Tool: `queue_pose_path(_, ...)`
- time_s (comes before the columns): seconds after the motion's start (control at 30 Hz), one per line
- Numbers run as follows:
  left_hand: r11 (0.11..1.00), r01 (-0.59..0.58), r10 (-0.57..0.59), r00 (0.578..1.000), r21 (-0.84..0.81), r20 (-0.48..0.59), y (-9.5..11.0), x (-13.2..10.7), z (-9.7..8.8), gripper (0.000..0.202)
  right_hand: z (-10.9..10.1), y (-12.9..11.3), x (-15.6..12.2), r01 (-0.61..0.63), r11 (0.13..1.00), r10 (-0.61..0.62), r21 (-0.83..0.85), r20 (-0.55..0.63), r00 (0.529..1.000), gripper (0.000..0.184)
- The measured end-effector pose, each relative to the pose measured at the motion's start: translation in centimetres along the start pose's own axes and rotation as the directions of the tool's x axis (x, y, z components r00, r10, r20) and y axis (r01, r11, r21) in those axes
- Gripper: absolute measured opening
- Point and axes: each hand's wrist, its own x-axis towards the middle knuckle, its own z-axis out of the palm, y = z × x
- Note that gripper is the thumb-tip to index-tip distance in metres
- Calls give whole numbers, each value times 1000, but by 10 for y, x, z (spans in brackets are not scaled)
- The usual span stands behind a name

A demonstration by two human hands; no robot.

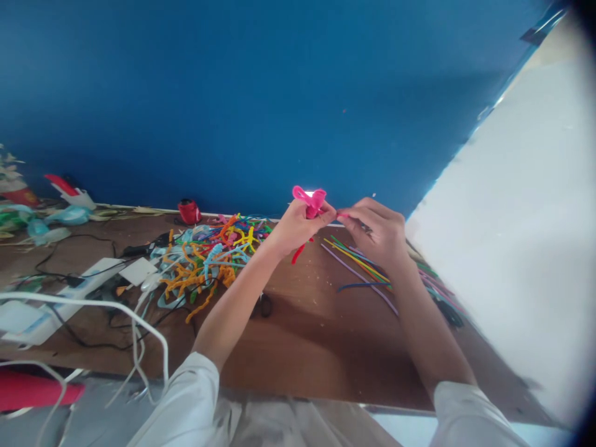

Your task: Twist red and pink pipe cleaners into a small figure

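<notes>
Above the brown table, my left hand (300,225) is closed around a pink pipe cleaner (316,200) bent into loops that stick up past the fingers. A red pipe cleaner end (298,253) hangs below that hand. My right hand (376,226) pinches close beside the left fingertips, with a small bit of pink showing at its fingers. Whether that bit joins the looped piece cannot be made out. Under the right hand, straight pipe cleaners (361,277) in purple, yellow, green and blue lie on the table.
A heap of bent, colourful pipe cleaners (214,254) lies left of my hands. Further left are a white power strip (69,304) and tangled cables. A red object (189,212) stands by the blue wall (279,93). A white cable (116,304) arcs over the table's front left.
</notes>
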Motion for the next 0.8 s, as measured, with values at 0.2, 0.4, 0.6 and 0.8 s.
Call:
queue_pose_path(0.2,978,-57,52,998,200,29,3,1,3,22,6,-12,4,-136,989,133,-57,-58,989,19)
queue_pose_path(0.4,845,-212,219,975,491,45,-5,-1,5,13,7,-15,8,-425,879,428,216,35,903,33)
queue_pose_path(0.6,679,-335,315,937,653,153,3,-9,8,14,4,-12,10,-595,609,565,524,241,789,34)
queue_pose_path(0.8,864,-95,99,995,495,18,10,-7,7,18,6,-16,10,-549,698,550,460,146,822,34)
